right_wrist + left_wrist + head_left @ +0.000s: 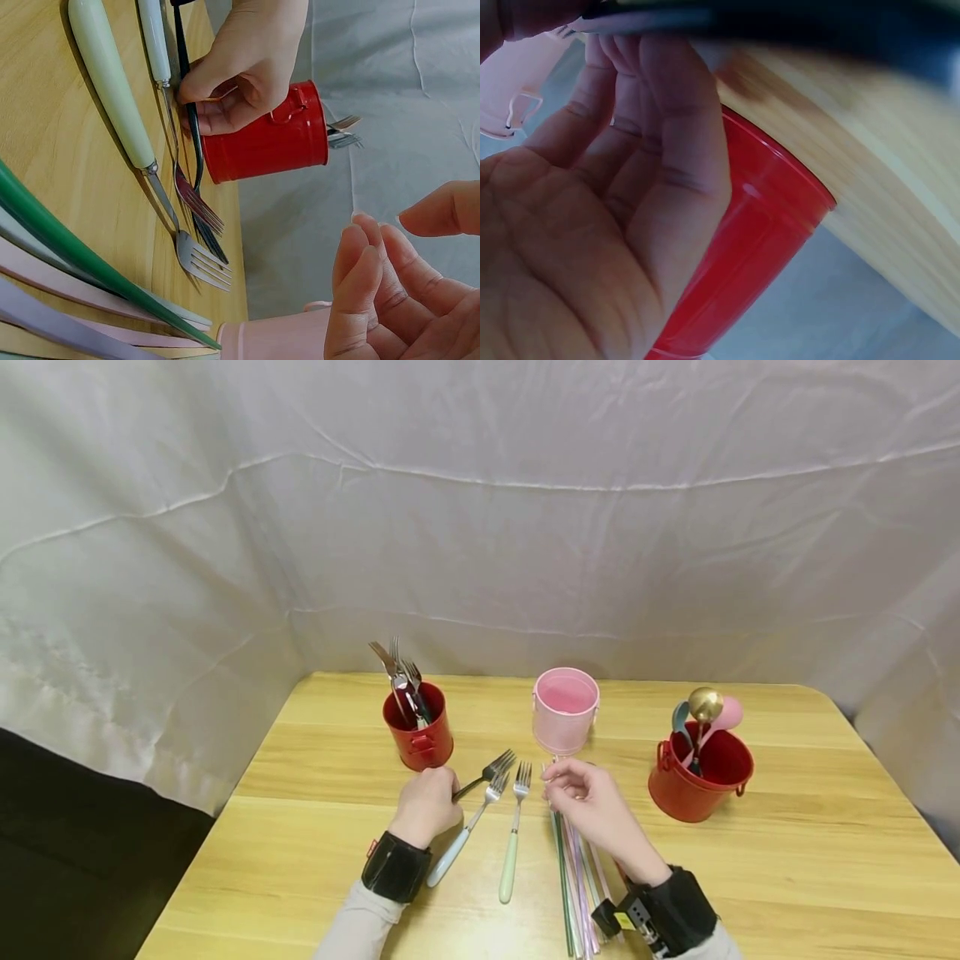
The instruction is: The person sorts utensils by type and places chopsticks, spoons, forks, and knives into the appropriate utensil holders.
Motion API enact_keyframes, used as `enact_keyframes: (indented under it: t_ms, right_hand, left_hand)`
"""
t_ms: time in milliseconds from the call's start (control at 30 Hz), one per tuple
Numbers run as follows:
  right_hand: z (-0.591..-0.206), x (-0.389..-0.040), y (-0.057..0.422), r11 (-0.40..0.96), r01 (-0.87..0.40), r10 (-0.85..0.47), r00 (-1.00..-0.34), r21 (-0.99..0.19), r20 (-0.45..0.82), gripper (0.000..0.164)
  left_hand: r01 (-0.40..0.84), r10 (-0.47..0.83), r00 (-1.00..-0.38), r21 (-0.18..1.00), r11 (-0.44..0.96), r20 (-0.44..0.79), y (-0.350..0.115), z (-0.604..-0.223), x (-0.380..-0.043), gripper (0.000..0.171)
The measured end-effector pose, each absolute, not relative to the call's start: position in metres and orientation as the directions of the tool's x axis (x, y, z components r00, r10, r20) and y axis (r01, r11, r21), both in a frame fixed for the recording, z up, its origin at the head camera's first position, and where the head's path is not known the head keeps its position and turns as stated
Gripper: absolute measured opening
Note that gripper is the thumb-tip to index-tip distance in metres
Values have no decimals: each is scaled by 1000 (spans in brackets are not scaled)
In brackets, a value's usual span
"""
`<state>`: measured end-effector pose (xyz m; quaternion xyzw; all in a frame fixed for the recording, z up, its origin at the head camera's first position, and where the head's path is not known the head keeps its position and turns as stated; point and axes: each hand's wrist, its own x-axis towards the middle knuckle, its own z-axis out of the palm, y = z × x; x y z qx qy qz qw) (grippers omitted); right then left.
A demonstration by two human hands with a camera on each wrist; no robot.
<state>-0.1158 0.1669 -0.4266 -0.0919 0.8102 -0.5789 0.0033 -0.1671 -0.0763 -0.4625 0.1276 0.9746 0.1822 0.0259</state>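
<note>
My left hand [429, 806] pinches the handle of a dark fork [498, 766] just in front of a red bucket [438, 745] that has several forks [405, 672] standing in it. Beside it on the table lie a fork with a light blue handle [450, 857] and one with a pale green handle [509, 867]. Over the far end of a bundle of coloured drinking straws [97, 262], my right hand [600, 810] hovers with loosely bent fingers. The right wrist view shows its thumb and fingertips apart, nothing between them.
At the back of the wooden table [300, 852] stands a pink bucket [562, 733]. A second red bucket [684, 793] on the right holds several spoons [705, 704]. A grey cloth [480, 552] hangs behind the table.
</note>
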Motion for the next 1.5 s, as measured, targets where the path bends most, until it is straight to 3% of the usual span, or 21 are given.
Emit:
enact_keyframes:
  t_ms: [867,1200,1500]
  right_hand:
    - [-421,-116,177,295,-165,-141,-982,-941,128,19]
    - [-429,-121,178,343,-169,-126,-983,-924,133,18]
    - [-433,-123,177,449,-223,-89,-975,-866,205,15]
  left_hand:
    - [330,299,-944,399,855,139,-75,-449,-166,11]
    - [398,309,-914,436,807,262,-74,-440,-165,10]
    - [441,257,-888,549,710,382,-76,-435,-169,10]
